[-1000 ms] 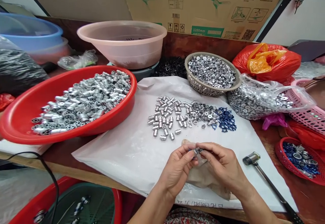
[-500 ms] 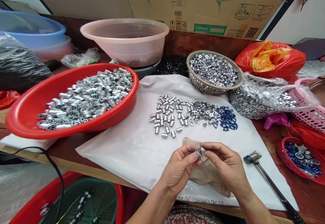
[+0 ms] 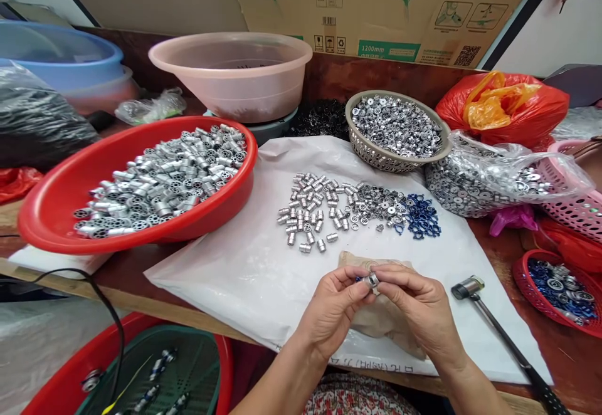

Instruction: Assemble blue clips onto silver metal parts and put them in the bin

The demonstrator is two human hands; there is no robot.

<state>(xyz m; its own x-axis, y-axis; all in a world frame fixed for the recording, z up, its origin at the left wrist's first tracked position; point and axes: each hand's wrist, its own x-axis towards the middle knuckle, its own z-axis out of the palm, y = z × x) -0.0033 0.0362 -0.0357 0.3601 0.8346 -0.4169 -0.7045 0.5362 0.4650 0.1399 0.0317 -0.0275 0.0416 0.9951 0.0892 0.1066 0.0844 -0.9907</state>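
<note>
**Firm pinch, above the sheet**

Left hand (image 3: 332, 311) curled, thumb and fingers closed on a small silver metal cylinder (image 3: 373, 281); right hand (image 3: 418, 311) pinches it from the other side, above crumpled tan cloth (image 3: 382, 305) on a white plastic sheet (image 3: 221, 296).

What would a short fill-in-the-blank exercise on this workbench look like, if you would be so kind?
1. The left hand and right hand hold a small metal part above a crumpled wrapper coloured ____.
2. The large basin holding silver metal cylinders is ____.
3. The small parts at the far end of the row on the white plastic sheet are ____.
4. The hammer lies to the ____ of the hands.

Missing words: brown, red, blue, right.
</note>
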